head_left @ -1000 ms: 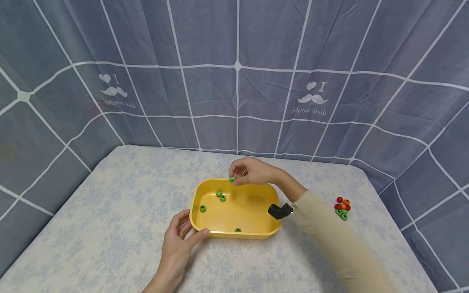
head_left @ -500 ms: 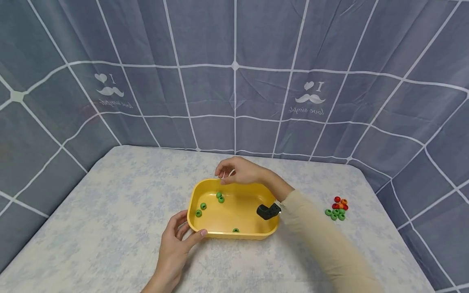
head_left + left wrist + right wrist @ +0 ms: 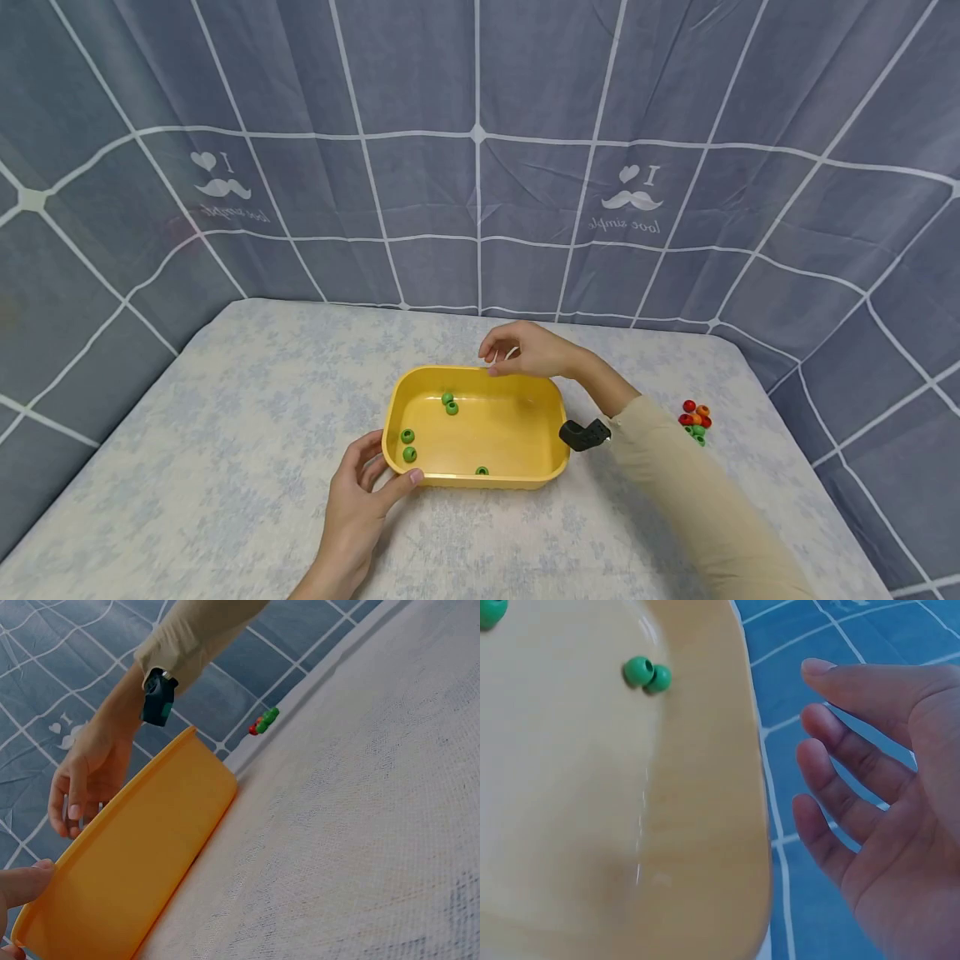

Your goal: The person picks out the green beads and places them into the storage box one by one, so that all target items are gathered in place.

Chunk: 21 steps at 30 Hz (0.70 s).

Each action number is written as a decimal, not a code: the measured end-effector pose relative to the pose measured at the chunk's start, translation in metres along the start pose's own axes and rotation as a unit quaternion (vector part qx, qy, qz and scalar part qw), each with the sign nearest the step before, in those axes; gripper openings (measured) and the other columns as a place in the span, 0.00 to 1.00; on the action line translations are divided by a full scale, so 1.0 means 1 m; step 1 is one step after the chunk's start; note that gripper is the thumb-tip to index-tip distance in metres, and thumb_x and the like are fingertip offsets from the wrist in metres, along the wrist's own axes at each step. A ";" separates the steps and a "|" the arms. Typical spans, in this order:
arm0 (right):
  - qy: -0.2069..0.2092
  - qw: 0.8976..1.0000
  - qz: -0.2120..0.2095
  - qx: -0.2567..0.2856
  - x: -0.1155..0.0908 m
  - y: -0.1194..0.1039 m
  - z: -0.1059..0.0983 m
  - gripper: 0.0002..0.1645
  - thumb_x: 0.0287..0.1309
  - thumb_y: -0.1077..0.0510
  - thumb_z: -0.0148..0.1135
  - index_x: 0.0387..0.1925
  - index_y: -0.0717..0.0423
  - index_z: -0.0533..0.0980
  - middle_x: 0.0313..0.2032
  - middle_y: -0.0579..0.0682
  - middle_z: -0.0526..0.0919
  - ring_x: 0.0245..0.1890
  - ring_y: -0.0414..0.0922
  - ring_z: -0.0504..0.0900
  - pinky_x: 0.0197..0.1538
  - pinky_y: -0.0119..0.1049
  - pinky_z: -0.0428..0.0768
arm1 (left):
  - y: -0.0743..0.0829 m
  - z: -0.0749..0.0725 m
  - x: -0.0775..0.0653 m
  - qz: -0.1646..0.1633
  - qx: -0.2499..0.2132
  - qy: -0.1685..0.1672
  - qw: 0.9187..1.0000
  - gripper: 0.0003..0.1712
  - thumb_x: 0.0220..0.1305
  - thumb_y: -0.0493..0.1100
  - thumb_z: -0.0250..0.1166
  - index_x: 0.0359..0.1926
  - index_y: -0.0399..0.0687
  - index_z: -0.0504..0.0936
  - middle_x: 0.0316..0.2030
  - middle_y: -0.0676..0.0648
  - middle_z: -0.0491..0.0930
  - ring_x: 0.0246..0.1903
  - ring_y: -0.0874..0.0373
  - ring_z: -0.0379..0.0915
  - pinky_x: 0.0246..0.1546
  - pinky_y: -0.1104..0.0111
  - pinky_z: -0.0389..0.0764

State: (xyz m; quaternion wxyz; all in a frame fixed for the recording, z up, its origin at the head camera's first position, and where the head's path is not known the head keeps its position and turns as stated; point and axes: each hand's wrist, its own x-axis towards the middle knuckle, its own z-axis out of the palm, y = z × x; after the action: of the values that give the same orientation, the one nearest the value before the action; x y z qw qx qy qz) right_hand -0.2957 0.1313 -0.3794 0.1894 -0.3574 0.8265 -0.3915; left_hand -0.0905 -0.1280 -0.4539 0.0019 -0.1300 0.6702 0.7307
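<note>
My left hand [image 3: 360,492] grips the near left corner of a yellow plastic tub [image 3: 487,433], thumb over the rim and fingers along the outer side. In the tub lie several green beads with holes: a touching pair [image 3: 646,674] near the far wall, two more beads [image 3: 408,445] at the left, and a single bead [image 3: 482,471] by the near wall. Above the far rim hovers my right hand [image 3: 528,350]. The right wrist view shows its fingers loosely curved and apart, with nothing between them.
A small cluster of red, orange and green beads [image 3: 695,419] lies on the patterned tablecloth [image 3: 247,433] to the right of the tub, partly behind my right sleeve [image 3: 690,492]. A blue-grey curtain [image 3: 420,192] with white lines surrounds the table.
My right hand let go of a green bead over the tub, went left, then moved back right. Inside the tub, beads at the left rolled toward the near left corner. My left hand stayed put.
</note>
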 end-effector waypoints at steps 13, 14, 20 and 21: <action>0.027 0.999 0.029 0.011 -0.043 0.019 -0.021 0.13 0.64 0.63 0.72 0.49 0.60 0.82 0.47 0.61 0.82 0.43 0.51 0.81 0.54 0.46 0.84 | 0.001 0.001 0.000 -0.004 0.006 0.000 1.000 0.46 0.61 0.34 0.77 0.75 0.44 0.63 0.69 0.41 0.63 0.67 0.47 0.67 0.52 0.72 0.83; 0.028 0.999 0.031 0.010 -0.045 0.020 -0.022 0.13 0.65 0.63 0.72 0.49 0.60 0.82 0.47 0.62 0.82 0.43 0.51 0.81 0.54 0.45 0.85 | 0.001 0.001 0.000 -0.005 0.006 0.000 1.000 0.45 0.61 0.34 0.77 0.75 0.43 0.62 0.70 0.41 0.63 0.67 0.46 0.67 0.52 0.72 0.83; 0.038 0.999 0.032 0.012 -0.062 0.030 -0.030 0.12 0.66 0.63 0.70 0.50 0.59 0.82 0.48 0.60 0.82 0.44 0.50 0.81 0.54 0.43 0.85 | 0.001 -0.001 -0.001 -0.008 0.005 0.003 1.000 0.45 0.62 0.33 0.76 0.75 0.43 0.62 0.70 0.40 0.63 0.67 0.46 0.66 0.52 0.72 0.83; 0.042 0.998 0.033 0.013 -0.066 0.032 -0.031 0.12 0.66 0.64 0.70 0.50 0.59 0.82 0.47 0.59 0.82 0.44 0.50 0.81 0.54 0.43 0.84 | 0.001 0.000 -0.001 -0.009 0.005 0.003 1.000 0.45 0.62 0.34 0.76 0.75 0.43 0.62 0.70 0.40 0.63 0.67 0.46 0.67 0.52 0.72 0.83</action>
State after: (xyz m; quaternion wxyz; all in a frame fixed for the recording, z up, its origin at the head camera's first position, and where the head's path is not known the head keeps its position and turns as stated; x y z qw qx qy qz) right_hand -0.2840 0.2098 -0.3832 0.1720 -0.3106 0.8398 -0.4106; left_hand -0.0894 -0.1283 -0.4527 0.0065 -0.1381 0.6726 0.7270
